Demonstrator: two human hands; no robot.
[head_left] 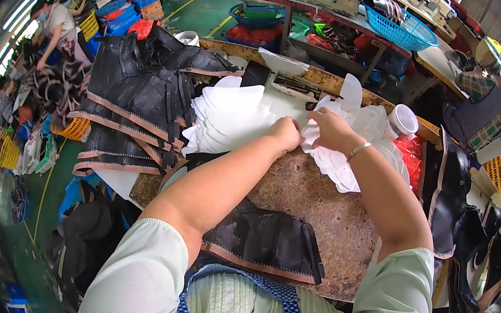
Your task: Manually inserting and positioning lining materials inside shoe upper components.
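Both arms stretch across a worn brown work table (pixel 340 242). My left hand (pixel 286 133) is closed in a pinch beside a fanned stack of thin white cut-out pieces (pixel 230 116); whatever is in its fingertips is hidden. Close by on the right, my right hand (pixel 333 131) has thumb and fingers apart over a second heap of white pieces (pixel 342 171), touching those at its left side. A black leather piece with a zigzag-stitched pinkish edge (pixel 265 240) lies at the table's near side, in front of my body.
Similar black leather pieces (pixel 140 86) are piled at the left; others hang at the right (pixel 449 193). A white round tub (pixel 403 120) and red plastic bag (pixel 410 157) stand beyond my right arm. Tools lie in a tray (pixel 296 88) at the back. Co-workers sit or stand on both sides.
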